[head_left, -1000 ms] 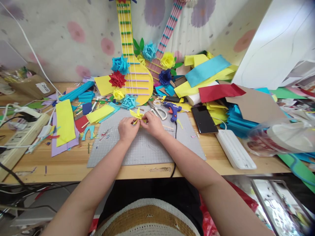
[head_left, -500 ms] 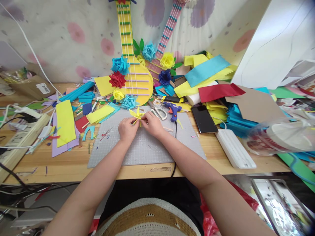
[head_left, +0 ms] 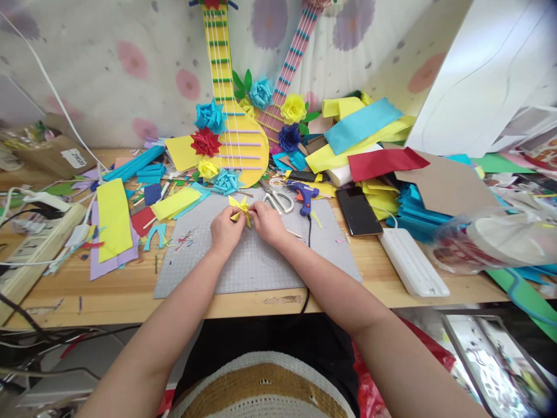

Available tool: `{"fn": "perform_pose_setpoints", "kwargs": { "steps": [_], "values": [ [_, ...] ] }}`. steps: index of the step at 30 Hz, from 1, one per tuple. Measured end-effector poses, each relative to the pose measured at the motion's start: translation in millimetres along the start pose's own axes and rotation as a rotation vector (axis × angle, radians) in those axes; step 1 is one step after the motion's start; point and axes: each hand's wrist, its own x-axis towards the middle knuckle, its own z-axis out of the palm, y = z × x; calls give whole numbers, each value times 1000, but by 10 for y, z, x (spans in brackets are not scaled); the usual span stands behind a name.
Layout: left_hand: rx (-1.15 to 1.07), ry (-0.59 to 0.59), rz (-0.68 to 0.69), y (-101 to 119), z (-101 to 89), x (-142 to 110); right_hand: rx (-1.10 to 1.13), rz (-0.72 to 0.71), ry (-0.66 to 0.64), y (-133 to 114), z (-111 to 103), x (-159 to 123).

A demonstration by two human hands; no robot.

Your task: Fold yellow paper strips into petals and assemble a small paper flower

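Note:
Over the grey cutting mat (head_left: pixel 261 267), a yellow paper flower (head_left: pixel 239 206) with pointed petals is held between both hands. My left hand (head_left: pixel 227 230) pinches it from the left. From the other side, the fingertips of my right hand (head_left: pixel 266 222) are closed on its right edge. Just beyond my right hand lie scissors (head_left: pixel 281 201) with pale handles. A blue glue gun (head_left: pixel 306 196) rests to their right, its black cord running down the mat. The underside of the flower is hidden by my fingers.
A yellow paper guitar (head_left: pixel 243 139) and a pink one (head_left: pixel 272 116), both with paper flowers, lean at the back. Coloured paper strips (head_left: pixel 114 215) litter the left. A phone (head_left: pixel 358 210) and a white power bank (head_left: pixel 411 261) lie right. A power strip (head_left: pixel 39 249) sits far left.
The yellow flower has tipped and turned a little between my fingers. Both hands stay at nearly the same spot, and the whole view has shifted slightly.

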Motion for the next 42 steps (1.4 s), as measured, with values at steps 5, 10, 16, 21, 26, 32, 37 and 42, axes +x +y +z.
{"fn": "perform_pose_setpoints", "kwargs": {
  "steps": [5, 10, 16, 21, 26, 32, 37, 42],
  "values": [
    [-33, -12, 10, -23, 28, 14, -20, -3, -25, 1, 0, 5],
    [-50, -22, -39, -9, 25, 16, -16, -25, -47, -4, -8, 9],
    [-22, -16, -81, -15, 25, 16, -20, -68, 3, -21, -12, -26],
    [-90, -59, -69, -8, 30, 16, -62, -9, 4, -50, -32, -25],
    [-58, -80, -63, -9, 35, 8, -150, 18, -77, -79, -52, -7],
    [59, -100, -28, 2, 6, -3, -213, 22, -128, -88, -64, -23],
    [56, -103, -14, 8, -8, -1, -211, 28, -114, -76, -114, -50],
    [10, -94, -22, -9, 16, 13, -218, 10, -82, -66, -146, -83]
  ]
}}
